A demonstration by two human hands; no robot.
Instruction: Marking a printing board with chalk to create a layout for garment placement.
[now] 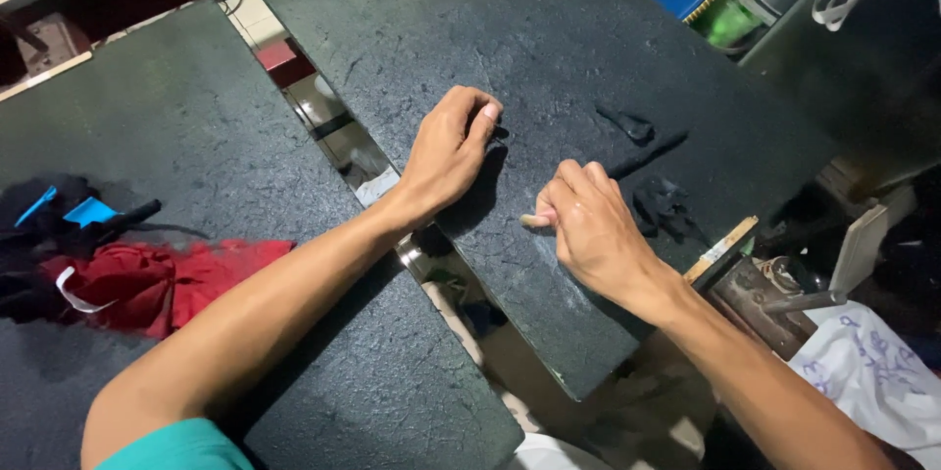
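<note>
— Two hands on the one strip, as I read it from here: the left hand point(449, 148) is curled nearly closed, thumb and fingers pinching the far end of a black fabric strip point(495, 137) against the dark table point(421, 19). The right hand point(586, 225) is folded into a loose fist nearer to me, fingertips pressed down; what it grips is hidden under the knuckles, so I cannot tell.

— How would that strip handle?

— Light and limp, I judge. It lies flat on the rough slab and would fold or slide if lifted from one end. A pinch at each end, kept taut, looks the safest hold. Being black on black, its edges are hard to see.

— Anything close by?

— More black scraps point(659, 203) just right of the right hand, and another small piece point(627, 124) farther off. A wooden-handled tool point(723, 247) sits at the right edge. Well to the left, on a second slab, a red cloth point(167, 274) lies bunched.
</note>
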